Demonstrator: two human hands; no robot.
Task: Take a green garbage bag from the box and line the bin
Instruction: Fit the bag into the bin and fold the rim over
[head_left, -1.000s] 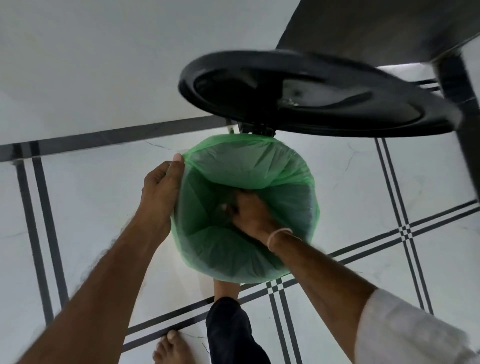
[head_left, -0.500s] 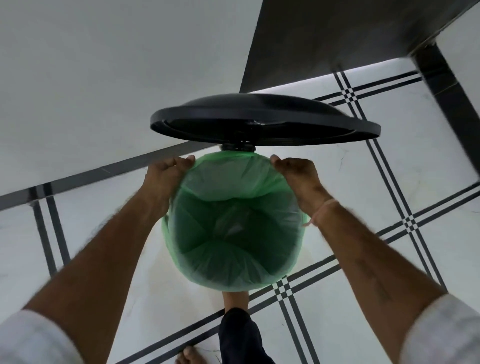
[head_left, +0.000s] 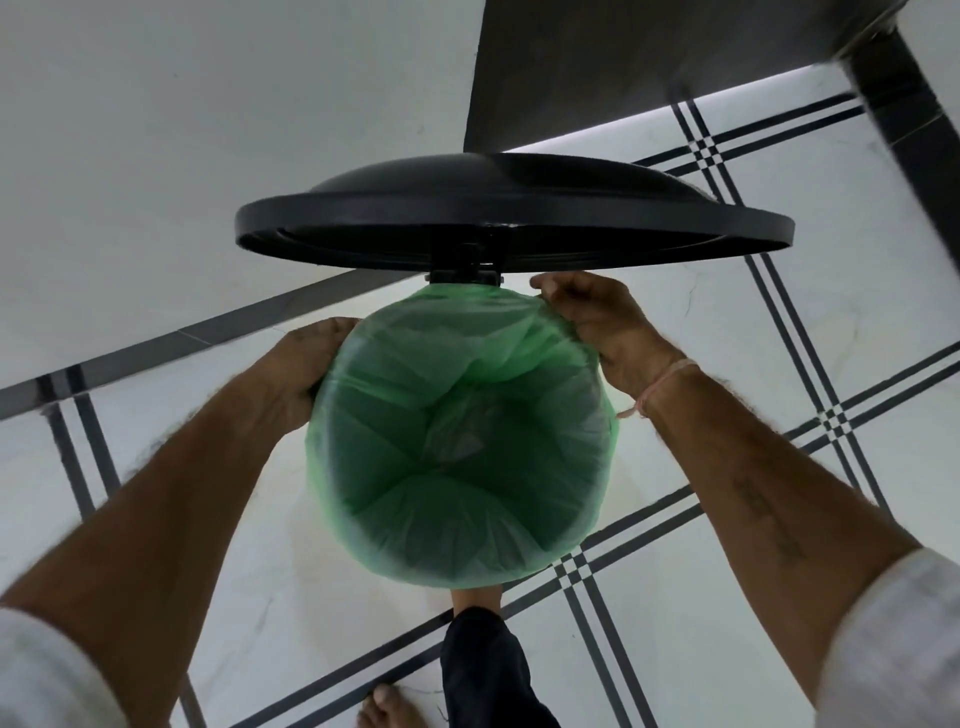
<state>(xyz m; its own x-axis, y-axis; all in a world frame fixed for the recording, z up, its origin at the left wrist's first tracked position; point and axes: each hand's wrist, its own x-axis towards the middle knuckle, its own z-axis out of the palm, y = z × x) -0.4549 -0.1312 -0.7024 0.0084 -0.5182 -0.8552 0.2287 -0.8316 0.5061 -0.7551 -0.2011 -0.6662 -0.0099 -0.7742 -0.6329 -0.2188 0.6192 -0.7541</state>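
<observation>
Bin body hidden under green bag. Left hand fingers tucked behind bag. Both sleeves cut off by bottom edge. Bag edges blurry.

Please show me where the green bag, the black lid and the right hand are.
green bag (head_left: 462, 467): head view, inner folds inside the bin.
black lid (head_left: 514, 228): head view, front rim.
right hand (head_left: 608, 327): head view, back of hand.

White black-striped floor, pale wall
</observation>
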